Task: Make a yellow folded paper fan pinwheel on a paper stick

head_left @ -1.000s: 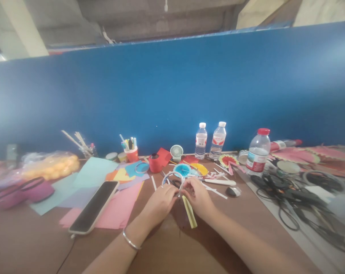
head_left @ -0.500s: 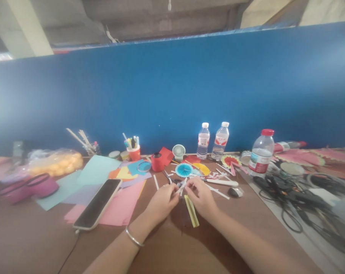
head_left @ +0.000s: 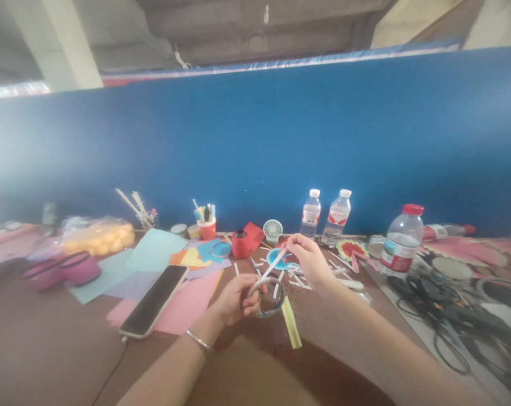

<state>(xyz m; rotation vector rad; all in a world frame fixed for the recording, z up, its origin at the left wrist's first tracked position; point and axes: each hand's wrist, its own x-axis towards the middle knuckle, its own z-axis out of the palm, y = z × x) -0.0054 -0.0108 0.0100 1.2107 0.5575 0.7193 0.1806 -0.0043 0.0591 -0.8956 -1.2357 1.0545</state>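
Observation:
My left hand (head_left: 239, 296) is closed around the near side of a tape roll (head_left: 282, 296) held just above the table. A narrow white tape strip (head_left: 273, 263) stretches up and to the right from the roll. Its far end is pinched in the fingertips of my right hand (head_left: 309, 259). On the table, right of the roll, lies a folded yellow-green paper strip (head_left: 291, 324). Behind the tape a pleated blue paper fan (head_left: 286, 263) is partly covered. White paper strips (head_left: 296, 279) are scattered around it.
Coloured paper sheets and a phone (head_left: 154, 301) lie at left. Along the back stand a pen cup (head_left: 207, 228), a red roll-shaped object (head_left: 239, 245), a small fan (head_left: 273, 231) and water bottles (head_left: 310, 217). A larger bottle (head_left: 402, 242) and tangled cables (head_left: 439, 321) fill the right.
My hands were close together over small white pieces. Now the left holds the tape roll, and the right has moved up and away with the strip's end. The view has shifted slightly.

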